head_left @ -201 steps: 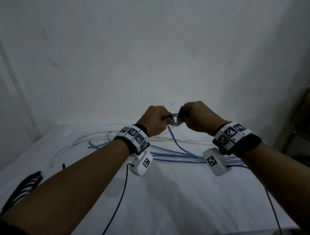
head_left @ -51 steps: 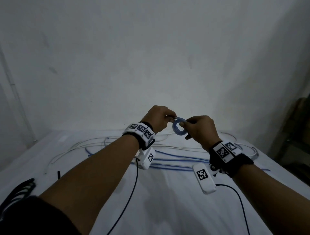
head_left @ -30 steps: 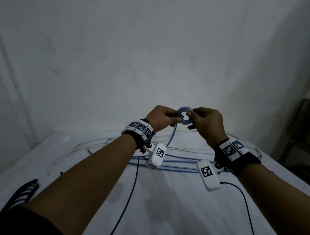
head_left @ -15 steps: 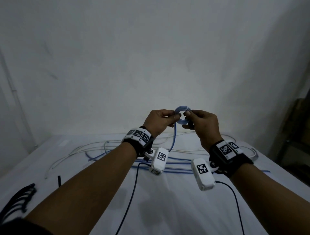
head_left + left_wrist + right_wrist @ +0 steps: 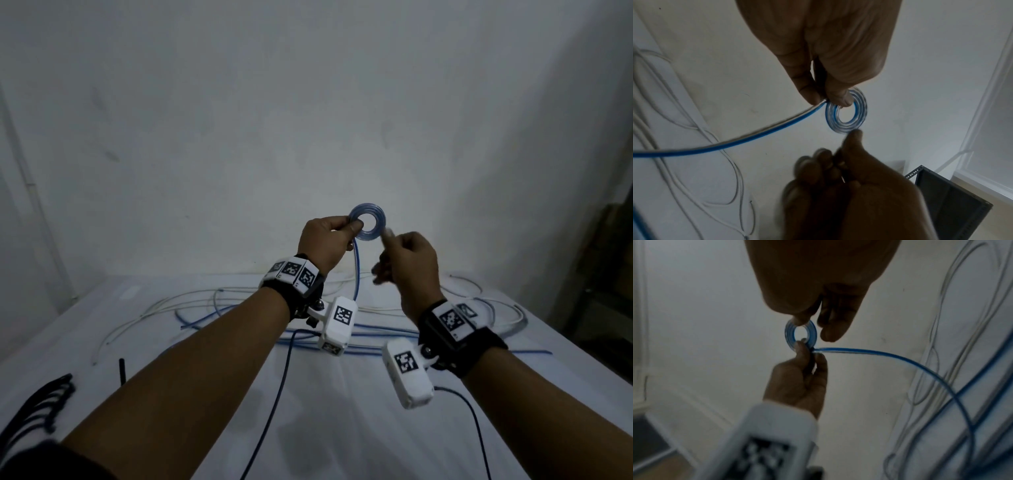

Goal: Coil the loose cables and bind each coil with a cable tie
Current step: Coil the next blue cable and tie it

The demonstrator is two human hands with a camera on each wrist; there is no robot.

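Left hand (image 5: 323, 240) raised — fingers (image 5: 838, 95) around coil (image 5: 367, 224)

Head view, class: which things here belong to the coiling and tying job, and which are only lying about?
Part of the job:
- blue coil, pinched by the left hand
- right hand, at the coil's edge
- loose blue cable on the table
- loose white cables
- black cable ties, probably

Lying about:
- dark shelf at the right
- white table cover
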